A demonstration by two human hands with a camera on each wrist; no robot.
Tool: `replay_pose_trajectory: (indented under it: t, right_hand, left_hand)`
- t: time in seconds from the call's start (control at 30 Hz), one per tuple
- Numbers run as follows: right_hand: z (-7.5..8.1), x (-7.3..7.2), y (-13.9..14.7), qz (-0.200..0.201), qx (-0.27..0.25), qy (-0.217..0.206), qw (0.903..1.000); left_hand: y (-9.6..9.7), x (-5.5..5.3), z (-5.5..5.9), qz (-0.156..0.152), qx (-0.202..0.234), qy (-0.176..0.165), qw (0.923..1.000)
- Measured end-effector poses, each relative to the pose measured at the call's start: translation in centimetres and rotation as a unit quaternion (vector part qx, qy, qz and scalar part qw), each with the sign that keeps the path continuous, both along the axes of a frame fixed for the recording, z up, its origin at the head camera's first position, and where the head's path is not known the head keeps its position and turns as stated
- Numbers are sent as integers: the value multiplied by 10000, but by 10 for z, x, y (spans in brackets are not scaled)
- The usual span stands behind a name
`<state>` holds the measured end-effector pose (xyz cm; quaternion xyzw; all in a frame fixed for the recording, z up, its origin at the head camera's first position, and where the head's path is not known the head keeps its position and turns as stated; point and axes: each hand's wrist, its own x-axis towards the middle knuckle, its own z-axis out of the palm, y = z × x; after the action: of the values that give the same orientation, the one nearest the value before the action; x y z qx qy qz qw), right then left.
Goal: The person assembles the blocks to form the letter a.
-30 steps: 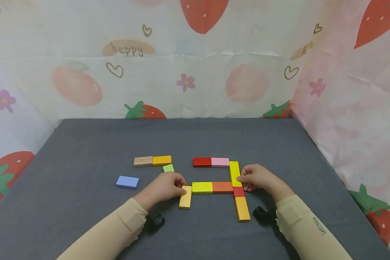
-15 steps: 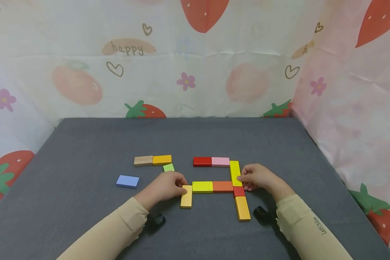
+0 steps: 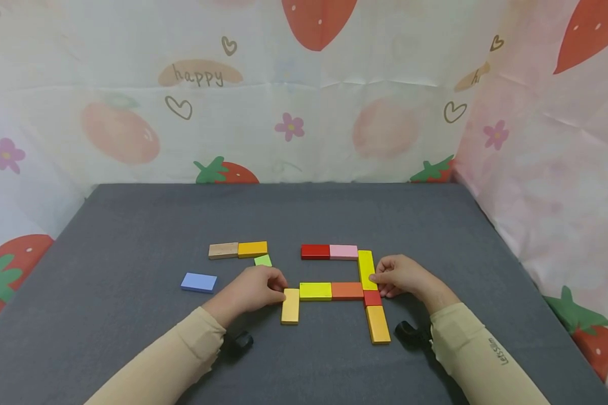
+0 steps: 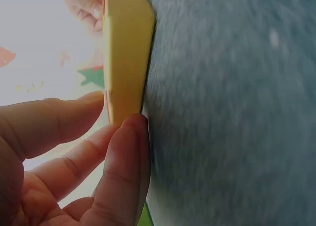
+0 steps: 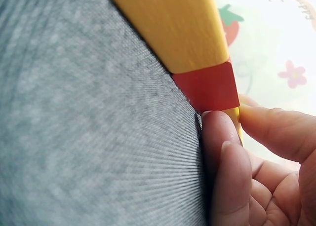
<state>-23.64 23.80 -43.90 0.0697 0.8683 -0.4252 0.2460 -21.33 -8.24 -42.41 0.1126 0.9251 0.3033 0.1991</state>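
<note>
My left hand [image 3: 252, 289] is at the pale yellow block [image 3: 290, 306]. In the left wrist view its fingertips lie against the end of this yellow block [image 4: 126, 58], and the thumb is beside the edge. My right hand [image 3: 404, 275] holds the long yellow block [image 3: 366, 270], thumb on its top and fingers along its right side. A small red block [image 3: 372, 298] touches that block's near end, with an orange-yellow block [image 3: 378, 324] below it. A lime-yellow block [image 3: 315, 291] and an orange block [image 3: 347, 291] lie between the two hands.
Dark red [image 3: 315, 252] and pink [image 3: 343, 252] blocks lie end to end behind. To the left are plain wood [image 3: 223, 251] and amber [image 3: 253, 249] blocks, a partly hidden green block [image 3: 263, 261] and a blue block [image 3: 199, 282]. A grey cloth [image 3: 132, 236] covers the table.
The pale yellow block slid slightly right, against the lime-yellow block. My left hand then drew back a little left, its thumb off the block's top. My right hand stays in place.
</note>
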Motion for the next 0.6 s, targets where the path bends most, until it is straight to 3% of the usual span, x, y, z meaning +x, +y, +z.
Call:
replay_pose_trajectory:
  t: [0.27,0.6]
  right_hand:
    - [0,-1,0,-24,19,-27,10000]
    - [-1,-1,0,-49,23,-3,10000]
  left_hand:
    - [-28,-2,9,129,36,192,9997]
    - [-78,-6,20,355,214,543,9977]
